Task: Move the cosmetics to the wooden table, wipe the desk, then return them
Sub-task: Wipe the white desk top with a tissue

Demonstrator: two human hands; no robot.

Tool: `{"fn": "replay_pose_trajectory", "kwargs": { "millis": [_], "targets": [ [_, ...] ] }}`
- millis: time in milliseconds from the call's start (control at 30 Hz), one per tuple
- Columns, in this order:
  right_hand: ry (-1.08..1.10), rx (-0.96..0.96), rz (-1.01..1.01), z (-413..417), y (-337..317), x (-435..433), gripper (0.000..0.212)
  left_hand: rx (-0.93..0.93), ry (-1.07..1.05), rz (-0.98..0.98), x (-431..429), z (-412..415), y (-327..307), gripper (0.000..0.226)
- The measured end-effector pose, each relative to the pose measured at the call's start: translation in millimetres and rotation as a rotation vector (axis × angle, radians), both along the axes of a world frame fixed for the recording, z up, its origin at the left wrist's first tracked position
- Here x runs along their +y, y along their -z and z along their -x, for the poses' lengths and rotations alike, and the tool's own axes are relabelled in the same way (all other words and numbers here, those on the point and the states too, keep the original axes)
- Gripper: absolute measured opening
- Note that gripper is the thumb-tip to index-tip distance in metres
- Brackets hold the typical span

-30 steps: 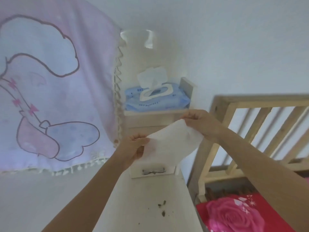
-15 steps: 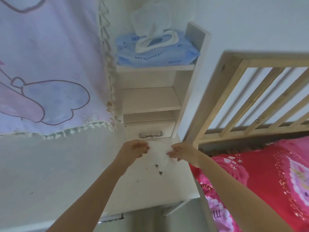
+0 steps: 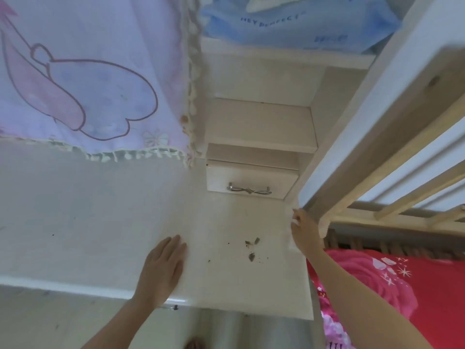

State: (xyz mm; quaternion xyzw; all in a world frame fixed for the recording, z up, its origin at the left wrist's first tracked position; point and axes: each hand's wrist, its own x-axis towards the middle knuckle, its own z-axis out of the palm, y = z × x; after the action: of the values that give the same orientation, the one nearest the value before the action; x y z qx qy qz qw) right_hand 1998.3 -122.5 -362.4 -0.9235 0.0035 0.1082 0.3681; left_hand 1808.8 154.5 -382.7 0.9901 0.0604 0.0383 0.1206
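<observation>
The white desk (image 3: pixel 100 222) fills the middle of the view, with dark crumbs (image 3: pixel 251 244) scattered on its right part. My left hand (image 3: pixel 161 268) lies flat on the desk with straight fingers, left of the crumbs. My right hand (image 3: pixel 304 233) is at the desk's right edge, fingers curled and pinching a white wet wipe (image 3: pixel 289 238). Only a thin pale edge of the wipe shows beside the fingers. No cosmetics are in view.
A blue wet wipe pack (image 3: pixel 289 23) lies on the top shelf above a small drawer with a metal handle (image 3: pixel 249 189). A pink printed cloth (image 3: pixel 88 71) hangs at the left. A wooden bed rail (image 3: pixel 377 137) and red flowered bedding (image 3: pixel 402 285) are on the right.
Both hands have come down from holding the wipe up in front of the shelf. My left hand has let go and now lies flat on the desk; my right hand has moved right with the wipe.
</observation>
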Motion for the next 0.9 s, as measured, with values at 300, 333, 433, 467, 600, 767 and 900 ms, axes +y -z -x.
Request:
{"fn": "replay_pose_trajectory", "kwargs": {
  "millis": [300, 333, 433, 467, 600, 767, 900],
  "targets": [
    [-0.484, -0.106, 0.090, 0.6, 18.6, 12.2, 0.063, -0.068, -0.005, -0.007, 2.5, 0.0, 12.4, 0.042],
    [-0.506, -0.116, 0.090, 4.9, 18.2, 15.1, 0.064, -0.076, -0.008, -0.007, 2.3, -0.1, 12.7, 0.041],
    [-0.544, -0.096, 0.080, 19.2, 18.0, 28.9, 0.066, -0.071, -0.016, -0.011, 2.0, -0.2, 10.6, 0.043],
    [-0.560, -0.080, 0.062, 26.4, 17.4, 34.4, 0.064, -0.074, -0.018, -0.012, 2.3, -0.2, 10.7, 0.043],
    [-0.706, -0.024, -0.043, 83.1, 16.3, 51.1, 0.052, -0.099, -0.004, -0.025, 3.5, -0.3, 10.8, 0.045],
    [-0.901, 0.016, -0.164, 173.8, 22.9, 50.5, 0.064, -0.108, 0.025, -0.018, 3.8, -0.2, 10.6, 0.045],
    [-0.820, 0.039, -0.248, 190.1, 12.4, 46.7, 0.067, -0.067, 0.029, -0.021, 3.6, -1.1, 10.8, 0.045]
  ]
}}
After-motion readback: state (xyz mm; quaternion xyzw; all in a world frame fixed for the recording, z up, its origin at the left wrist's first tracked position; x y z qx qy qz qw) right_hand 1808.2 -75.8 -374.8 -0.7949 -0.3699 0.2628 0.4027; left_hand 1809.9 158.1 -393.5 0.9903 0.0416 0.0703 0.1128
